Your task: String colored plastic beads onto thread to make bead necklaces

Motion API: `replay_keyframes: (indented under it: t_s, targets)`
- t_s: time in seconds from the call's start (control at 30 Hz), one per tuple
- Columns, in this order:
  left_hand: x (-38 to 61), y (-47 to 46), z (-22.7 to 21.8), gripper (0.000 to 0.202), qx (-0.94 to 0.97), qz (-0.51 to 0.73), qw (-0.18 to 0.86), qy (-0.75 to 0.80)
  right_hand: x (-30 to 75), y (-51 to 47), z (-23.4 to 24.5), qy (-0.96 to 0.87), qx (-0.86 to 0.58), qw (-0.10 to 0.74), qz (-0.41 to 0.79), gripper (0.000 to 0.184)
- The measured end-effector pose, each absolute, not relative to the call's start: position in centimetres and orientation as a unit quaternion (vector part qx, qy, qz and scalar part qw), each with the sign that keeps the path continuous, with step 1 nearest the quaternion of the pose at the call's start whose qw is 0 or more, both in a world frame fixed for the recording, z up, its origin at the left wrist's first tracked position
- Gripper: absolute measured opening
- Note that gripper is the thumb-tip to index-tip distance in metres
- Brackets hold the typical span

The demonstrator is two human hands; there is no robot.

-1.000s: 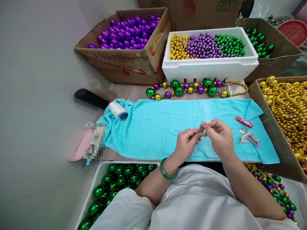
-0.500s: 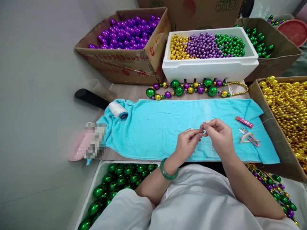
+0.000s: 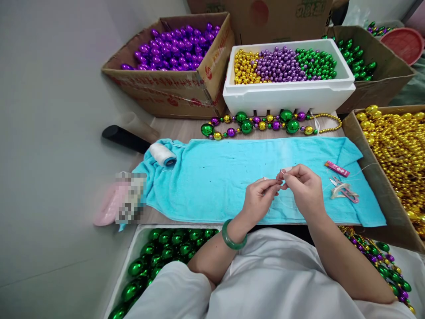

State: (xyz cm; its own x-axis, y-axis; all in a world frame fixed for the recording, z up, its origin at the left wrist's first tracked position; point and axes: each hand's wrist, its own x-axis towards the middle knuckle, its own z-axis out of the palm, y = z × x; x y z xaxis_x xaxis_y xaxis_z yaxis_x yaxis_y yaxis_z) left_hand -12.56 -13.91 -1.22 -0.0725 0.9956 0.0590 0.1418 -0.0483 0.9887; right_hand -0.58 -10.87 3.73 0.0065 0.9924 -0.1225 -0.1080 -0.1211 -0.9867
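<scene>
Over the turquoise towel (image 3: pixel 212 186), my left hand (image 3: pixel 259 199) and my right hand (image 3: pixel 305 190) meet fingertip to fingertip. Both are closed in a pinch on a thin white thread (image 3: pixel 288 204), which loops faintly below them. Its exact ends between the fingers are too small to make out. To the right of my right hand lie pink-handled thread snips (image 3: pixel 351 195) and a small pink packet (image 3: pixel 337 169). A spool of white thread (image 3: pixel 161 153) rests on the towel's left end.
Behind the towel lies a bead necklace (image 3: pixel 246 127). A white foam box (image 3: pixel 288 94) of gold, purple and green beads stands beyond it. Cardboard boxes hold purple beads (image 3: pixel 179 46) and gold bead strings (image 3: pixel 395 150). Large green beads (image 3: pixel 168 252) sit in a tray at lower left.
My hands keep nearly the same pinch in the same place. The view has shifted very slightly, and nothing else has visibly moved.
</scene>
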Motion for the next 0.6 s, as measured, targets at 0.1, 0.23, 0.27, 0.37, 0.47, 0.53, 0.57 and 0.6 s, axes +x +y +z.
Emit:
replay_keyframes:
  t_s: [0.1, 0.23, 0.27, 0.37, 0.47, 0.53, 0.57, 0.6]
  targets:
    - [-12.52, -13.88, -1.25, 0.015, 0.529, 0.494, 0.432, 0.538, -0.56, -10.87, 3.75, -0.432, -0.504, 0.500, 0.555, 0.010]
    - [-12.47, -13.83, -1.24, 0.014, 0.533, 0.492, 0.430, 0.538, -0.48, -10.87, 3.45, -0.434, -0.508, 0.500, 0.551, 0.008]
    - [-12.46, -13.82, -1.23, 0.014, 0.534, 0.493, 0.429, 0.537, -0.44, -10.87, 3.36, -0.437, -0.508, 0.500, 0.549, 0.008]
    - [-12.41, -13.82, -1.23, 0.015, 0.542, 0.492, 0.421, 0.535, -0.34, -10.85, 3.17, -0.444, -0.504, 0.502, 0.544, 0.008]
    - [-12.37, -13.86, -1.34, 0.016, 0.561, 0.486, 0.400, 0.537, -0.29, -10.79, 3.15, -0.445, -0.506, 0.502, 0.542, 0.010]
    - [-12.35, -13.90, -1.45, 0.016, 0.575, 0.483, 0.383, 0.538, -0.30, -10.74, 3.17, -0.445, -0.508, 0.501, 0.541, 0.011]
    - [-12.35, -13.91, -1.50, 0.016, 0.580, 0.483, 0.377, 0.537, -0.30, -10.72, 3.16, -0.445, -0.509, 0.501, 0.540, 0.011]
    - [-12.35, -13.92, -1.53, 0.017, 0.584, 0.482, 0.372, 0.536, -0.30, -10.71, 3.13, -0.445, -0.511, 0.501, 0.539, 0.011]
